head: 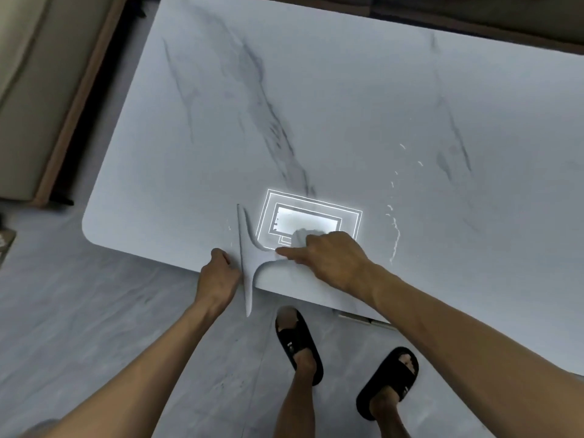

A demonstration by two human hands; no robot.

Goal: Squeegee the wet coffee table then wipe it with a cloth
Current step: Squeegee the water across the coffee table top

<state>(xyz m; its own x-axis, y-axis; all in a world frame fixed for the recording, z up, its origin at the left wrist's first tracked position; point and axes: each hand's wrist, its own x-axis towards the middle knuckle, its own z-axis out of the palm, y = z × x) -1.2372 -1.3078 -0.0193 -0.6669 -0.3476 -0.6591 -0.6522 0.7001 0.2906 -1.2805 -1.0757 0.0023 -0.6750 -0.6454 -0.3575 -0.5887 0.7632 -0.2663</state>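
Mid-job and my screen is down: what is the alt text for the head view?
Seen from above, the right hand holds a grey squeegee by its handle at the near edge of a white marble coffee table, blade overhanging the edge. The left hand sits beside the blade; water streaks glisten to the right.

Squeegee on wet marble table

Bare forearms enter from the lower frame edge, ending in the left hand and right hand. Bare lower legs wear a black open-toed slide sandal at lower centre and a matching black sandal at lower right, each broad strap bearing a small white mark.
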